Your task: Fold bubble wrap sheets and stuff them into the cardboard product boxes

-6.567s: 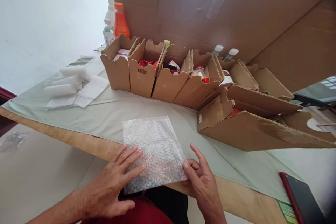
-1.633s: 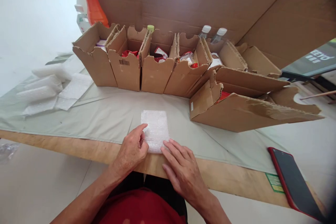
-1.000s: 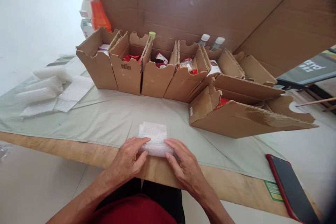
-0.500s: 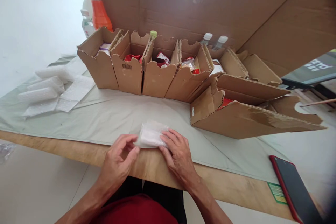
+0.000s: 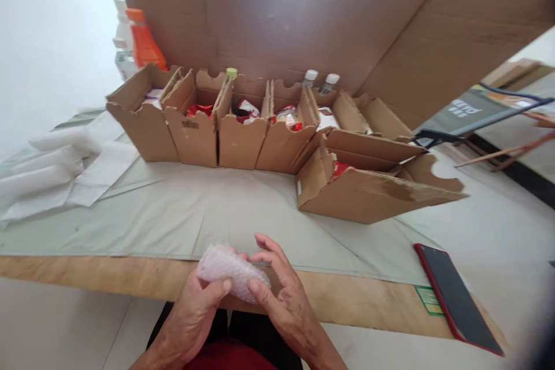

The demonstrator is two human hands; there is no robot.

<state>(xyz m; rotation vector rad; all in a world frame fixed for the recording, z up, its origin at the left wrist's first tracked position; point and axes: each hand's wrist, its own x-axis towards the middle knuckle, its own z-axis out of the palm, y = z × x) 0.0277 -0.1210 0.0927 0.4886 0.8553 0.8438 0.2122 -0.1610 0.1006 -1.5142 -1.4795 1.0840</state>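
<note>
A rolled bubble-wrap packet [image 5: 233, 272] is held up over the table's front edge, between both hands. My left hand [image 5: 197, 306] grips its left end, thumb on the near side and the other fingers mostly hidden behind. At the right end, my right hand [image 5: 286, 300] presses its thumb on the wrap. Its index and middle fingers are raised off the packet, while the lower fingers are partly hidden. Whatever lies inside the wrap cannot be made out.
Several cardboard bins [image 5: 240, 144] with packaged goods stand in a row, another bin [image 5: 373, 196] angled at right. Bubble-wrap pieces [image 5: 104, 173] lie at left. A phone [image 5: 459, 300] rests at the right edge. Behind are an orange bottle [image 5: 145, 40] and a cardboard panel [image 5: 269, 23].
The bubble-wrap packet has been lifted off the cloth towards me and turned at a slant. My left hand, apart from it or just touching before, now grips it. The view has shifted.
</note>
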